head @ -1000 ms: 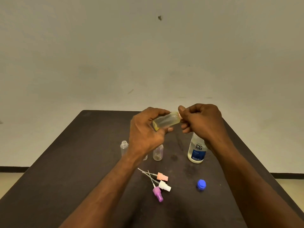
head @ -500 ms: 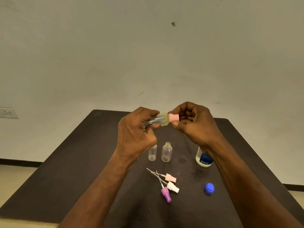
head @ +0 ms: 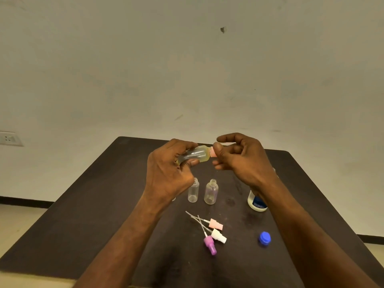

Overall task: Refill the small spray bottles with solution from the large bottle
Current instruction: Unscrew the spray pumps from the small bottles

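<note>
My left hand (head: 168, 173) grips a small clear spray bottle (head: 196, 154) that holds yellowish liquid and lies nearly sideways above the table. My right hand (head: 241, 161) pinches the pink spray cap (head: 213, 153) on its neck with thumb and fingers. Two empty small bottles (head: 193, 190) (head: 211, 191) stand uncapped below my hands. The large white bottle with a blue label (head: 256, 202) stands to the right, mostly hidden behind my right forearm.
On the dark table (head: 93, 204) lie three loose spray heads with dip tubes: pink (head: 215, 223), white (head: 218, 236) and purple (head: 210, 245). A blue cap (head: 264, 238) rests at the front right. A wall socket (head: 9, 138) is at far left.
The head camera has shifted, so the table sits further right in view. My right fingers have changed their hold on the pink cap and now spread more openly around it. The bottle stays between both hands.
</note>
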